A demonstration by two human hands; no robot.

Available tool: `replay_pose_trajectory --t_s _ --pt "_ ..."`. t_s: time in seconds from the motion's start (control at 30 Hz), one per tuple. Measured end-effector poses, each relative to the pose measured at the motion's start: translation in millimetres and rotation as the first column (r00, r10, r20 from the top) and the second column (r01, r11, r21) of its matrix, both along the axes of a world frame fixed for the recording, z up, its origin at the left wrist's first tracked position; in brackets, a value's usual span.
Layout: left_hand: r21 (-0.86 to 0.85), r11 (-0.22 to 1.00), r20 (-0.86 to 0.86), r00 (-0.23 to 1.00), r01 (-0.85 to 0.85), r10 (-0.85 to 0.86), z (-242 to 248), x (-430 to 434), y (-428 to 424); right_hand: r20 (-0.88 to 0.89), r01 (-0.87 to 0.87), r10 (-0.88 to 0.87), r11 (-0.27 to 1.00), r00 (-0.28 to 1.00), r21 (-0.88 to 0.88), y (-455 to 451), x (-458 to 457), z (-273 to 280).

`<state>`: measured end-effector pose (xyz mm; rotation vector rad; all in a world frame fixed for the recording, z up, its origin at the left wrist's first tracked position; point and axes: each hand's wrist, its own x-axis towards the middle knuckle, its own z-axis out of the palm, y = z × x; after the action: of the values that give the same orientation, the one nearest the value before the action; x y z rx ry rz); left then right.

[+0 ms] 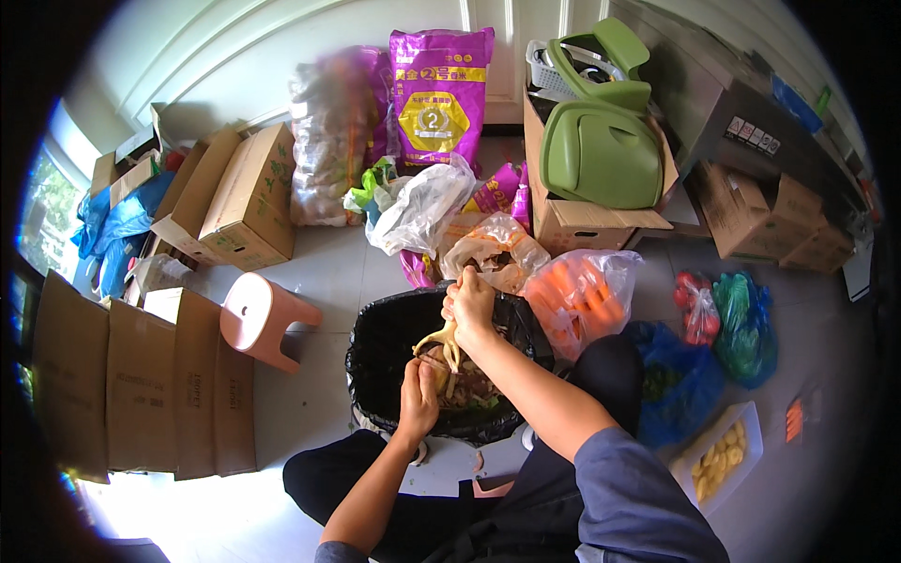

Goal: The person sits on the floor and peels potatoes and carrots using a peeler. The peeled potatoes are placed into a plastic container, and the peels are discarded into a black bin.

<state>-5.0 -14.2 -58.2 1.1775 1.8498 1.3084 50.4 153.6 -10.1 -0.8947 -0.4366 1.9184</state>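
Note:
My right hand (471, 302) is closed in a fist around a pale yellow forked piece of food (446, 339), whose exact kind I cannot tell. Its prongs splay downward out of the fist. At the lower left prong, the pinched fingers of my left hand (420, 394) hold the tip; what else may be between them is hidden. Both hands are over a bin lined with a black plastic bag (373, 373), which stands between my knees. Peelings and scraps (479, 387) lie inside it.
Beyond the bin lie a bag of carrots (574, 299) and crumpled plastic bags (426, 204). To the right are a blue bag (676, 383) and a white tray (747, 436) of yellow pieces. A pink stool (246, 310) and cardboard boxes (141, 387) stand left. Purple sacks (442, 91) lean behind.

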Motion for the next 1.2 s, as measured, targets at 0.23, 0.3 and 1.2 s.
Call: replay_pose_trajectory --t_s 0.23,0.3,1.2 --pt "0.069 0.998 -0.124 0.992 -0.007 0.016 11.9 5.3 -4.6 -0.001 0.047 -0.048 0.974 0.999 -0.220 16.0 -0.1 -45.9" --pt "0.137 0.989 -0.149 0.988 0.052 -0.031 19.1 6.2 -10.7 0.101 0.228 -0.221 0.971 0.970 -0.067 24.9 3.4 -49.2" --pt "-0.027 0.986 0.886 0.453 -0.166 0.101 28.2 -9.2 13.8 -0.090 0.203 -0.197 0.977 0.976 0.062 14.9 -3.1 0.9"
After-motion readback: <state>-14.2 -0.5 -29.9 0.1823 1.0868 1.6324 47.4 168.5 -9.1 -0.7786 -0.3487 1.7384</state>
